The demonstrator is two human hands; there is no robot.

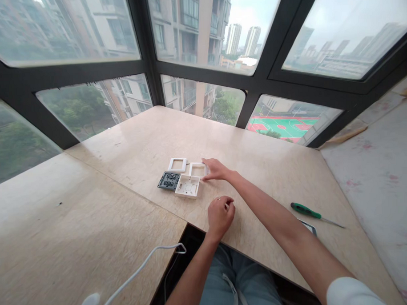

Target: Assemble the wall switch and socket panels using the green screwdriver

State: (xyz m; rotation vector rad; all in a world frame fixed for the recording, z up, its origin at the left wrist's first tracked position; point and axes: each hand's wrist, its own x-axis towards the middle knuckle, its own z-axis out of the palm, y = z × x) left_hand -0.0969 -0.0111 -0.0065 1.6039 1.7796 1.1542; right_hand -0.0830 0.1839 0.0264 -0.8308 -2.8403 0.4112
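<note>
Four switch parts lie together on the beige stone sill [130, 146]: a white frame [177, 165], a second white frame [198, 169], a dark grey switch module [169, 181] and a white back box [188, 187]. My right hand [216, 169] reaches forward, its fingers flat and touching the right edge of the second white frame. My left hand [220, 216] rests nearer to me with its fingers curled in a loose fist; whether anything is inside it is hidden.
A green-handled screwdriver [312, 213] lies at the right, with a small dark flat object [309, 228] beside my right forearm. A white cable [137, 272] and round white plug [89, 304] lie at the lower left. Dark-framed windows surround the sill.
</note>
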